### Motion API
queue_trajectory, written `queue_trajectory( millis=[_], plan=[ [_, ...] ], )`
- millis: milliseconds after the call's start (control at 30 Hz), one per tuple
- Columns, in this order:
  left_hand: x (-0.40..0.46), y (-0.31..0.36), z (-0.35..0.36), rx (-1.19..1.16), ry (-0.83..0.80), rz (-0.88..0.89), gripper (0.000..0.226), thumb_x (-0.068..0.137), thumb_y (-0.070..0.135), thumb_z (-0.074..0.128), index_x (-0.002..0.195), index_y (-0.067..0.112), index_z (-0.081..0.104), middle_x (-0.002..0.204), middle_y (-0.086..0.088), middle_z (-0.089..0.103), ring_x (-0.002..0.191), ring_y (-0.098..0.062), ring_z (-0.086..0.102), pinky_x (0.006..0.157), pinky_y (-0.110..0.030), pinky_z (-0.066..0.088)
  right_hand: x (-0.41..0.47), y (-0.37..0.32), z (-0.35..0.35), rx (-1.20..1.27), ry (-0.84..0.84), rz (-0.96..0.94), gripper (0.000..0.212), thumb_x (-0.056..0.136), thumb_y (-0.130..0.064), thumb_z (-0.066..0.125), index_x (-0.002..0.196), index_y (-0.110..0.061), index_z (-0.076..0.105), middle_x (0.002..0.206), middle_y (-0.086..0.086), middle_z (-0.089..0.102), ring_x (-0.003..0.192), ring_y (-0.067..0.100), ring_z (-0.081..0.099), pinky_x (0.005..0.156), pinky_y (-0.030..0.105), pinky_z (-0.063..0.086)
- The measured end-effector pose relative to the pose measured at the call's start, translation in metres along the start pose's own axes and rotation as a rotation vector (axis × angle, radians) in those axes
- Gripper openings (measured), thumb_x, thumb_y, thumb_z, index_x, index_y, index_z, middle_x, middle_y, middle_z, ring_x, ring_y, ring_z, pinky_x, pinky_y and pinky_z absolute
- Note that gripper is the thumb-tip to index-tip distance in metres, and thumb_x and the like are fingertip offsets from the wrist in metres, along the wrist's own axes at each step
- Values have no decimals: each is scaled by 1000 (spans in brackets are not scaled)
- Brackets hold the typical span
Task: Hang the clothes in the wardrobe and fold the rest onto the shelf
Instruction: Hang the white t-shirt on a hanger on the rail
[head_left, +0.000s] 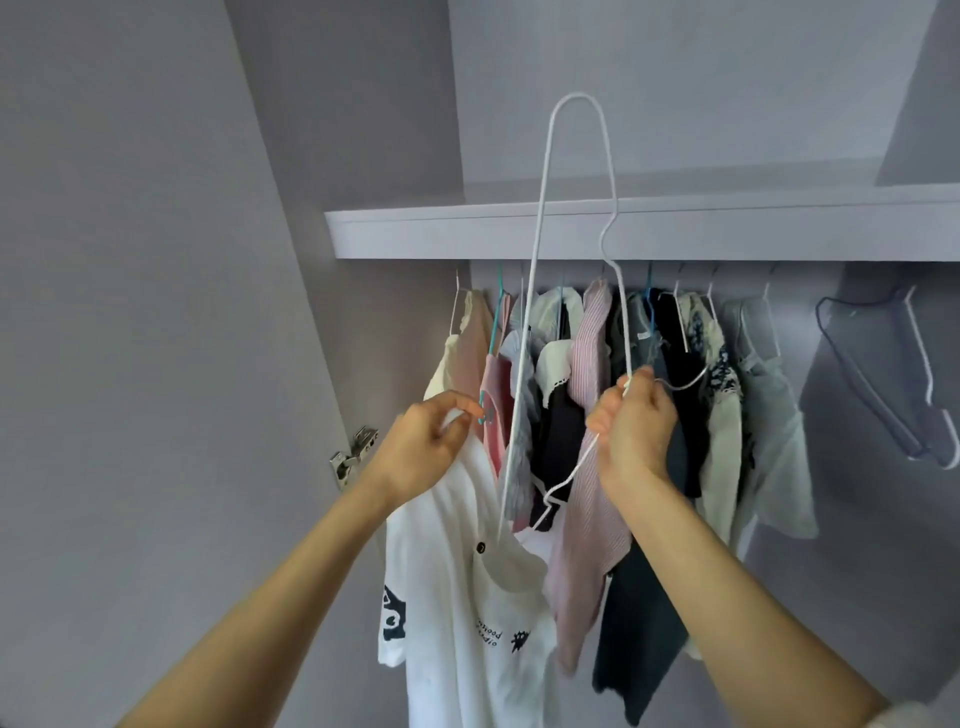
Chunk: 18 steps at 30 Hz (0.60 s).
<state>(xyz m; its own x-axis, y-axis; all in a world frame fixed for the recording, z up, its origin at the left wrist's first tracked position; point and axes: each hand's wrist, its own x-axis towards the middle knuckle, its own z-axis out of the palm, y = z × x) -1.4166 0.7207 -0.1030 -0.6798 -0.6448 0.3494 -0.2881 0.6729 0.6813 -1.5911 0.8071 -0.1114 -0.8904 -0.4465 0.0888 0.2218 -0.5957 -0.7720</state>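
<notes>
My right hand (631, 426) grips the hanger (576, 218); left hand (426, 441) pinches the shirt (457, 571), which could slide off below.

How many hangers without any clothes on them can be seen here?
3. One white hanger is in the right hand, raised before the shelf. Two empty hangers hang at the far right. Others may be hidden among the clothes.
</notes>
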Motion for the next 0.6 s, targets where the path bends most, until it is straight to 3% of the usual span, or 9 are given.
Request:
queue_trajectory(
  millis=[67,167,233,300,433,500,600],
  plan=[
    [-1,8,2,-29,-55,49,26,97,10,44,93,30,60,59,14,55,54,-18,42,58,-26,39,2,8,1,-26,-22,20,36,102,-18,30,66,-16,29,37,-13,24,32,3,18,34,14,17],
    [2,26,0,-120,-101,107,23,97,6,45,99,19,63,95,-22,64,79,-16,51,75,-25,40,3,26,-1,-89,-37,65,35,101,-14,31,66,-16,28,36,-13,24,31,2,20,32,14,19],
    [3,36,-7,-220,-61,135,22,96,3,46,98,16,63,100,-28,61,81,-14,49,74,-21,39,2,40,-8,-143,-36,85,35,100,-12,33,65,-16,28,37,-14,26,32,1,23,33,14,22],
    [5,41,-14,-330,14,134,19,95,5,49,96,17,64,96,-17,63,79,-13,51,72,-16,41,2,53,-19,-241,-23,61,35,99,-11,34,65,-16,30,41,-13,29,37,2,26,38,16,24],
    [7,35,-35,-472,127,18,14,94,11,54,94,20,64,75,9,61,70,-5,56,65,-15,47,10,60,-40,-549,-7,-101,31,97,-3,35,66,-11,38,62,6,41,62,18,38,57,26,35],
    [8,21,-45,-202,149,11,15,92,8,56,96,21,64,83,9,64,77,-8,59,72,-20,48,17,52,-45,-694,-35,-250,32,96,-1,37,66,-10,39,64,7,42,67,20,40,65,30,33],
    [7,-4,-50,384,71,-33,24,86,4,56,105,16,63,95,1,64,94,-26,60,75,-23,38,23,31,-47,-819,-140,-460,24,97,-2,39,73,-1,44,62,8,43,62,22,40,58,29,25]
  ],
)
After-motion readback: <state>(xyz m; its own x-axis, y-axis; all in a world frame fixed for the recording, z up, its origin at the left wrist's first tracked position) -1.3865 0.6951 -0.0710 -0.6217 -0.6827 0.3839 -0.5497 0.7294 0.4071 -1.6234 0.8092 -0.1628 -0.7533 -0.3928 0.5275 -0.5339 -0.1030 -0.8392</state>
